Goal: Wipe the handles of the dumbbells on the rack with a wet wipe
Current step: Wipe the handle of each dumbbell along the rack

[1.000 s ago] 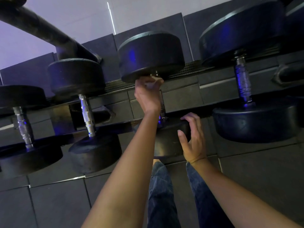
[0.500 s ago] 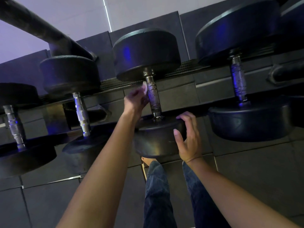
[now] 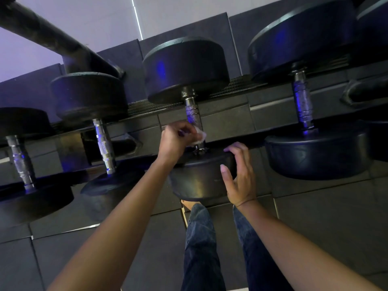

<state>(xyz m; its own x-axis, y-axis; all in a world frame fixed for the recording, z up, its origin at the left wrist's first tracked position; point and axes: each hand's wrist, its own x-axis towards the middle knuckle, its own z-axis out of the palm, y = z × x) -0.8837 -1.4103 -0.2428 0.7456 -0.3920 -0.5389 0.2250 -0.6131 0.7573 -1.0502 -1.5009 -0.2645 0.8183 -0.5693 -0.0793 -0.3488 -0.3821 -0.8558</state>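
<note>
Head view. The left hand point(image 3: 178, 137) pinches the wet wipe point(image 3: 200, 137) against the near end of the middle dumbbell's handle point(image 3: 193, 114), just above the near head point(image 3: 199, 181). The right hand point(image 3: 239, 179) cups that head, fingers curled over its edge. The handle's long axis runs away from the person toward the far head point(image 3: 184, 68), so its bare length lies beyond the wipe, nearer the left hand.

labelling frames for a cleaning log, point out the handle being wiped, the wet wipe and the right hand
middle dumbbell handle point(image 3: 192, 114): head view, bare knurled part
wet wipe point(image 3: 201, 137): head view, white corner beside the handle
right hand point(image 3: 241, 183): head view, back of the hand
</note>
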